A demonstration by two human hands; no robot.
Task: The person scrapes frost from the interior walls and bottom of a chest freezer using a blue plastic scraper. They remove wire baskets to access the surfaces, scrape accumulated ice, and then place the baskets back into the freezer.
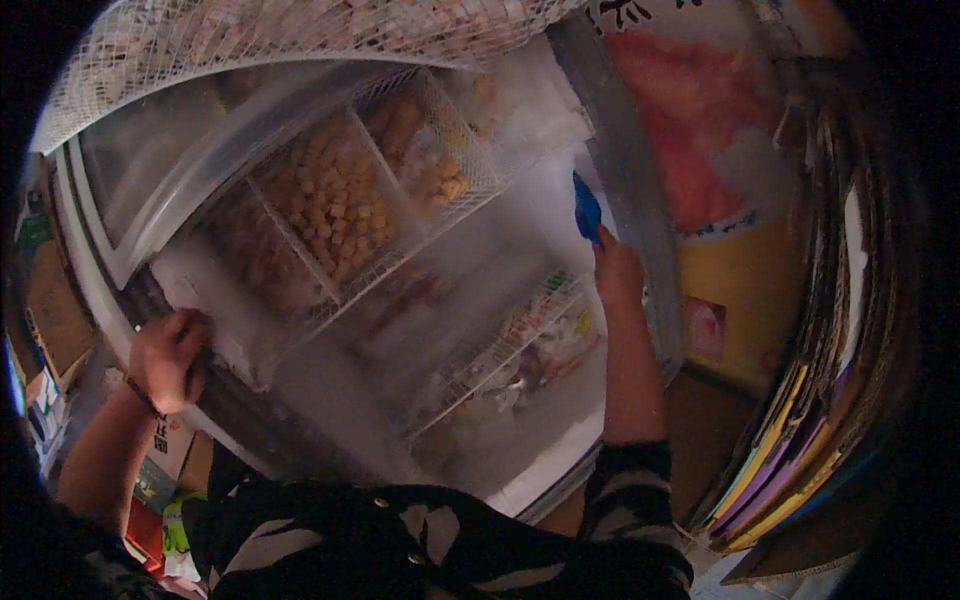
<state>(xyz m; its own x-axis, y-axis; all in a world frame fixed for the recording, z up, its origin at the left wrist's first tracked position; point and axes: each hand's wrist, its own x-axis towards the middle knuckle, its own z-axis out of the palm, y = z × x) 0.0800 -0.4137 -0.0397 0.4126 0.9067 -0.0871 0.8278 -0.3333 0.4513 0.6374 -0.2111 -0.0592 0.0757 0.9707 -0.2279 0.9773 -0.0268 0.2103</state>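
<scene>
My right hand (619, 271) holds a small blue scoop or scraper (587, 208) against or close to the frosted right inner wall (555, 199) of an open chest freezer. Its blade points away from me. At the freezer's left rim, my left hand (169, 364) has curled fingers; whether it grips the edge is unclear. Thick white frost (544, 97) coats the far right corner. Across the freezer hangs a wire basket (382, 274) with dividers, holding yellowish cubes (341, 217) and other frozen food. Mist blurs the interior.
A lower wire basket (480, 379) with bagged goods sits deeper in the freezer, nearer me. Beyond the glass lid (180, 180), a white mesh basket (300, 37) holds many packets. Flattened cardboard (817, 315) stands to the right. Boxes (60, 315) are at the left.
</scene>
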